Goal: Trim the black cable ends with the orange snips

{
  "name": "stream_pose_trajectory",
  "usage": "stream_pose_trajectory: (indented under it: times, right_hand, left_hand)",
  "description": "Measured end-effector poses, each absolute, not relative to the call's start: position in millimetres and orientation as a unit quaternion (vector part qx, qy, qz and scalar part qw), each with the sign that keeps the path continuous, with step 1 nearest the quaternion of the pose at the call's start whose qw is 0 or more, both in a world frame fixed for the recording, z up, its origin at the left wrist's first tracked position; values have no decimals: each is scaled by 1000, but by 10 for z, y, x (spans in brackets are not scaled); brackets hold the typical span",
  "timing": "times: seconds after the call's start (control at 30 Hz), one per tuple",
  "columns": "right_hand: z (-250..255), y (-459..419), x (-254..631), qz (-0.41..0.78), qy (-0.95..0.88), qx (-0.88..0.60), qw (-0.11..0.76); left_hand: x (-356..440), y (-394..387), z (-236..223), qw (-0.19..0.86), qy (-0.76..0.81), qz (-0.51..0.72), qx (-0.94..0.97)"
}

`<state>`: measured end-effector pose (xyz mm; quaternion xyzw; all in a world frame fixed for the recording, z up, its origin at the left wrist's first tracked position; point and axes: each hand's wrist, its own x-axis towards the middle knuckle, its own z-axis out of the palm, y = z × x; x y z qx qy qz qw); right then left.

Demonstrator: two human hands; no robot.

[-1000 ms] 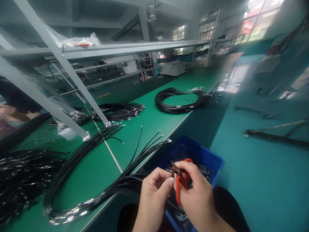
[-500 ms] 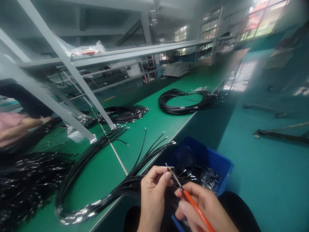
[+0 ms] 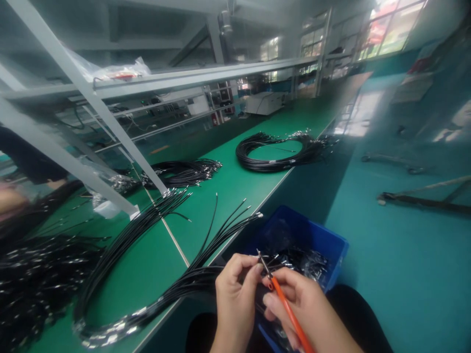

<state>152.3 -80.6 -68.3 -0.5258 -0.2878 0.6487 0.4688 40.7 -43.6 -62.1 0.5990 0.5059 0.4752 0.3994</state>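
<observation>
My left hand (image 3: 236, 291) is closed in a pinch, thumb against forefinger, on the end of a black cable. That tip is mostly hidden by the fingers. In my right hand (image 3: 311, 306) are orange-handled scissors (image 3: 289, 309), seen edge-on, their blades pointing up and left to the left fingertips. Whether the blades touch the cable end I cannot tell. A looped bundle of black cables (image 3: 180, 284) runs from the green table to my left hand. Below both hands stands a blue bin (image 3: 333, 255) holding small shiny pieces and clear plastic.
Coiled black cables (image 3: 270, 165) lie farther along the green table (image 3: 217, 230). Another bundle (image 3: 187, 172) rests behind the shelf post (image 3: 121, 142), and a dark cable heap (image 3: 44, 279) fills the near left. A co-worker's blurred arm (image 3: 11, 201) shows at the left edge.
My right hand has turned the scissors from lying across the cable end to edge-on, their handles now toward me. My left hand keeps its pinch. The camera view shifts slightly.
</observation>
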Motion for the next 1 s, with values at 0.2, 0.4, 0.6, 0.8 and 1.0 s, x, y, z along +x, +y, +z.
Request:
stream_pose_trajectory:
  times: [0.2, 0.4, 0.6, 0.8, 1.0]
  right_hand:
    - [-717, -848, 1669, 689, -317, -469, 452]
    - [-729, -835, 1717, 741, -309, -430, 413]
    - [-665, -787, 1694, 731, -316, -428, 428]
    - [-726, -813, 1701, 706, -340, -468, 409]
    - [-807, -887, 1720, 588, -342, -523, 514]
  left_hand:
    - [412, -406, -642, 411, 510, 485, 580]
    - [444, -407, -653, 413, 516, 482, 575]
    - [448, -438, -680, 401, 519, 468, 592]
    - [473, -401, -723, 390, 519, 455, 610]
    - [493, -366, -672, 365, 524, 423, 643]
